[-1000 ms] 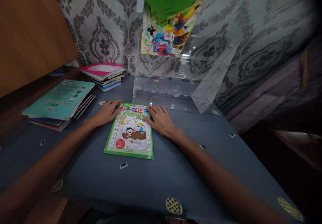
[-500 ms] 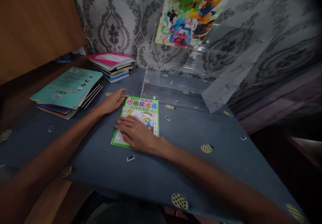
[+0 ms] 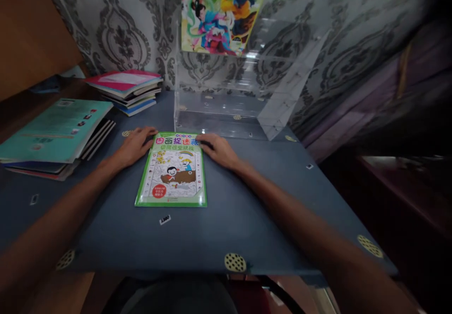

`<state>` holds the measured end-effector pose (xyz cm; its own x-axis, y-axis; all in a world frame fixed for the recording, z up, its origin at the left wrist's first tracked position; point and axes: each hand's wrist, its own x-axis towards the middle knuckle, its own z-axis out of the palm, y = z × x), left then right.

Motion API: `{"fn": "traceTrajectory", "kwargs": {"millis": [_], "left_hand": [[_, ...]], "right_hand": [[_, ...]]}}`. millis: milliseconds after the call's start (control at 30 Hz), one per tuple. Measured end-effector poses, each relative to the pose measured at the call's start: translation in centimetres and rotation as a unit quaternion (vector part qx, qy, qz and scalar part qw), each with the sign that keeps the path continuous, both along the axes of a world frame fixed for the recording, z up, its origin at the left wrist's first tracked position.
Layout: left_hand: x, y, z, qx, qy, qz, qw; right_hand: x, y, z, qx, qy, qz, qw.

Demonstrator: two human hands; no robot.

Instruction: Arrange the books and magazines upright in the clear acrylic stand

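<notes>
A green-bordered children's picture book (image 3: 176, 175) lies flat on the blue tablecloth in the head view. Its cover shows a line drawing, a rainbow and large coloured Chinese characters. At its upper left corner rests my left hand (image 3: 136, 145), palm down, fingers stretched toward the edge. My right hand (image 3: 219, 150) lies at the upper right corner, with its fingertips over the cover's edge and covering part of the title. Neither hand lifts the book.
Behind the book stands a clear acrylic rack (image 3: 219, 121) with a colourful illustrated book (image 3: 219, 22) on its upper tier. To the left are a stack with a teal book (image 3: 56, 128) on top and another topped by a pink book (image 3: 123, 82). Patterned wallpaper (image 3: 123, 41) backs the table.
My right hand has moved from the cover's middle up to its upper right corner, uncovering the drawing. The book now sits straighter. My left hand stays by the upper left corner; the view has shifted.
</notes>
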<state>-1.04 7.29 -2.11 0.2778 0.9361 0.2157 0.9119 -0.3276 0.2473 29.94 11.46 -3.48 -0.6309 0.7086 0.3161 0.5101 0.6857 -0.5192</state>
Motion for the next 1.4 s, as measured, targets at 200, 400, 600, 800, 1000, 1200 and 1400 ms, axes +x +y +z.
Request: {"fn": "traceTrajectory", "kwargs": {"millis": [200, 400, 600, 800, 1000, 1200, 1400], "left_hand": [[3.9, -0.9, 1.3, 0.027, 0.112, -0.072, 0.991], [9.3, -2.7, 0.9, -0.014, -0.010, -0.233, 0.972], [10.7, -9.3, 1.4, -0.052, -0.027, -0.383, 0.922], [10.7, -12.6, 0.8, -0.077, -0.050, -0.394, 0.914], [7.7, -11.3, 1.2, -0.053, -0.141, -0.228, 0.962], [2.3, -7.3, -0.9, 0.028, -0.048, 0.029, 0.998], [1.8, -6.9, -2.3, 0.032, -0.014, 0.031, 0.999]], "right_hand": [[1.4, 1.6, -1.5, 0.011, 0.009, -0.005, 1.000], [1.1, 1.5, -1.4, 0.031, -0.004, -0.008, 0.999], [1.0, 1.7, -1.5, 0.036, -0.005, -0.009, 0.999], [0.9, 1.4, -1.3, 0.051, -0.017, -0.006, 0.999], [0.8, -0.9, -0.5, 0.068, -0.087, -0.029, 0.993], [-0.1, -8.3, 0.8, 0.093, -0.157, -0.027, 0.983], [-4.0, -14.1, 2.0, 0.143, -0.161, 0.186, 0.959]]}}
